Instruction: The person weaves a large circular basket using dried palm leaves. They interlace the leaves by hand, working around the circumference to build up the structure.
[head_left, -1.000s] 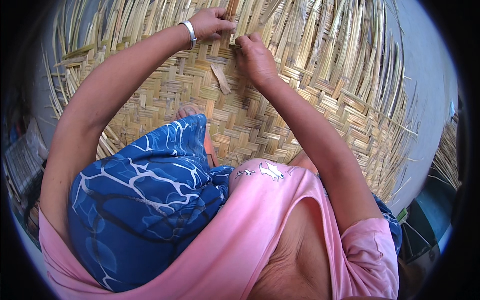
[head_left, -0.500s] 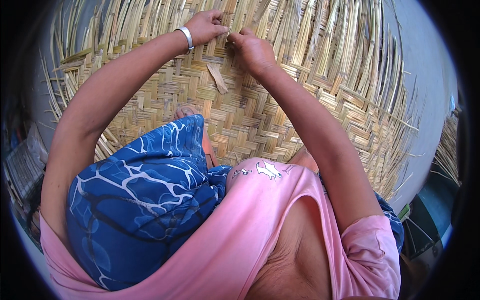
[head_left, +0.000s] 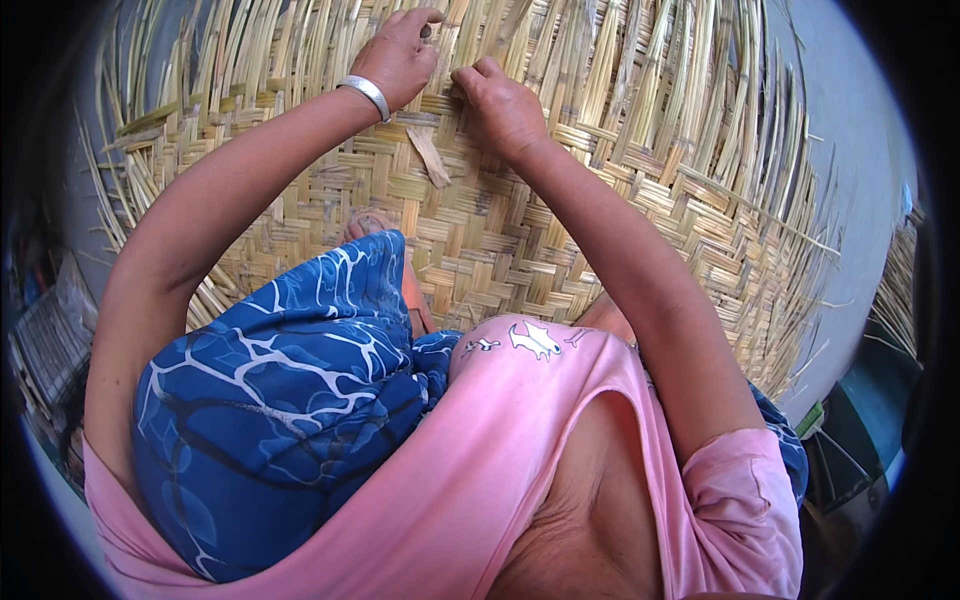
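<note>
Mat (head_left: pixel 490 225) lies on floor (head_left: pixel 850 120), near part interlaced; far strips (head_left: pixel 665 75) loose, apparently left to weave. Right hand (head_left: pixel 505 110): grip pressed together, any strip hidden. Left hand (head_left: pixel 395 65) beside it, fingers bent; grip: cannot tell.

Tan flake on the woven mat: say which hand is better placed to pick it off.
Probably the right hand: its fingers are nearer the flake; the left hand reaches farther up the mat.
</note>
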